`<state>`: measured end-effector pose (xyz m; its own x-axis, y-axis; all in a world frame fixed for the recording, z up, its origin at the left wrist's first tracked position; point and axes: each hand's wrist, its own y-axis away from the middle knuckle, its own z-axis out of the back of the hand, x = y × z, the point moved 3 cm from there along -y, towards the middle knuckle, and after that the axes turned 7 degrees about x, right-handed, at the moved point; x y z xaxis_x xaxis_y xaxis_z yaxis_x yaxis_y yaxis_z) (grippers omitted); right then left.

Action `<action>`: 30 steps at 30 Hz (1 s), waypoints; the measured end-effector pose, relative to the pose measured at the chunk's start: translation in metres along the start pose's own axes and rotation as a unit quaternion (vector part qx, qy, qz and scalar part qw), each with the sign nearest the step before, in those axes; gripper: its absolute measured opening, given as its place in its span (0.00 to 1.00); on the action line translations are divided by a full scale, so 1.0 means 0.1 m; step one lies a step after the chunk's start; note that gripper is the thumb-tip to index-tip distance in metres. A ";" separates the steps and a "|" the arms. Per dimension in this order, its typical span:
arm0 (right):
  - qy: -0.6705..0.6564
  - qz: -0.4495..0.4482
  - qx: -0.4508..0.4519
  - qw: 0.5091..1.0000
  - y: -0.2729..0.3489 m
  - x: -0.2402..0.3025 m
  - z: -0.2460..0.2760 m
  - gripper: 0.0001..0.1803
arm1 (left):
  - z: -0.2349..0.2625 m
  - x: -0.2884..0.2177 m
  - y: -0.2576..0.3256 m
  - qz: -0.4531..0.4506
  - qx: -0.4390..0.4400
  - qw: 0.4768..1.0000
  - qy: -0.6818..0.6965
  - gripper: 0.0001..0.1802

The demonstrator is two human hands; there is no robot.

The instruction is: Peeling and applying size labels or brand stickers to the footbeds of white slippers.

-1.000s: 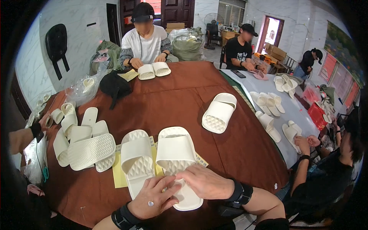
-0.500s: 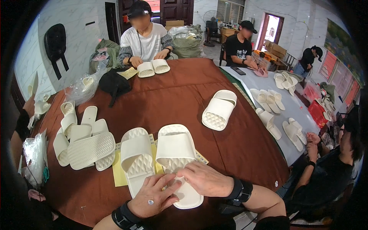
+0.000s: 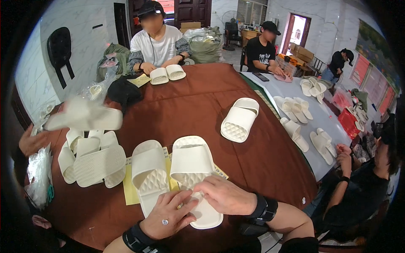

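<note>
Head view: a white slide slipper (image 3: 195,170) lies on the brown counter (image 3: 198,101) just in front of the person, toe pointing away, with a broad smooth strap and a quilted diamond pattern on its footbed. Its heel end is largely covered by both hands. The right hand (image 3: 225,196) rests on the footbed with fingers curled together, pressing down. The left hand (image 3: 168,215) lies beside it with fingers loosely spread, fingertips touching the slipper's inner edge; what they pinch, if anything, is too small to tell. A matching second slipper (image 3: 148,175) lies just to the left, both on yellow paper sheets (image 3: 128,192) mostly hidden beneath them. Farther left sits a heap of white slippers (image 3: 90,158); above it a blurred slipper (image 3: 84,118) is hard to make out.
</note>
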<state>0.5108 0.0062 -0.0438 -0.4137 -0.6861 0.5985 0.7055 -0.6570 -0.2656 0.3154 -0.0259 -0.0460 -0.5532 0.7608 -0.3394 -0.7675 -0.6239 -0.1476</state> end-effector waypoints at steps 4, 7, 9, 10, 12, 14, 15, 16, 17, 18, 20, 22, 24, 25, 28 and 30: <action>-0.041 0.002 -0.036 0.999 -0.01 0.01 0.00 0.15 | -0.01 0.00 0.03 0.003 -0.018 1.000 0.008 0.26; -0.081 -0.024 -0.102 0.991 -0.03 -0.03 0.06 0.13 | 0.03 0.02 0.00 0.003 -0.042 0.999 0.022 0.24; -0.132 -0.060 -0.107 0.984 -0.03 -0.08 0.12 0.12 | 0.04 0.05 -0.05 -0.003 -0.048 0.998 0.038 0.23; -0.159 -0.081 -0.105 0.978 -0.03 -0.10 0.14 0.13 | 0.06 0.05 -0.06 0.000 -0.051 0.998 0.044 0.23; -0.239 -0.104 -0.082 0.962 -0.02 -0.20 0.10 0.14 | 0.08 0.04 -0.06 0.007 -0.063 0.996 0.060 0.22; -0.312 -0.122 -0.063 0.940 -0.04 -0.26 0.07 0.15 | 0.10 0.05 -0.05 0.020 -0.072 0.996 0.050 0.21; -0.333 -0.126 -0.049 0.933 -0.05 -0.25 0.06 0.15 | 0.09 0.05 -0.05 0.027 -0.071 0.996 0.056 0.20; -0.354 -0.129 -0.036 0.925 -0.05 -0.24 0.06 0.16 | 0.09 0.04 -0.04 0.029 -0.069 0.995 0.060 0.20; -0.376 -0.134 -0.032 0.916 -0.05 -0.23 0.07 0.16 | 0.09 0.04 -0.04 0.033 -0.067 0.995 0.059 0.20; -0.378 -0.137 -0.030 0.915 -0.03 -0.24 0.05 0.16 | 0.08 0.03 -0.04 0.038 -0.066 0.995 0.058 0.19; -0.354 -0.127 -0.041 0.926 -0.01 -0.25 0.05 0.16 | 0.07 0.03 -0.05 0.038 -0.066 0.995 0.058 0.19; -0.284 -0.119 -0.035 0.951 -0.01 -0.20 0.06 0.16 | 0.07 0.03 -0.01 0.037 -0.073 0.995 0.058 0.18; -0.213 -0.108 -0.032 0.970 -0.02 -0.16 0.06 0.16 | 0.07 0.04 0.01 0.047 -0.058 0.995 0.067 0.21; -0.146 -0.086 -0.030 0.985 -0.03 -0.15 0.07 0.16 | 0.07 0.04 0.00 0.048 -0.057 0.995 0.067 0.21; -0.059 -0.050 -0.024 0.997 -0.03 -0.16 0.06 0.16 | 0.08 0.05 -0.04 0.048 -0.050 0.995 0.065 0.21; -0.039 -0.034 -0.020 0.998 -0.03 -0.15 0.06 0.16 | 0.08 0.06 -0.05 0.044 -0.055 0.996 0.060 0.20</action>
<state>0.5182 0.0207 -0.0473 -0.4128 -0.6142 0.6726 0.6528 -0.7145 -0.2518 0.3134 -0.0169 -0.0401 -0.5691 0.6802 -0.4621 -0.6746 -0.7075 -0.2106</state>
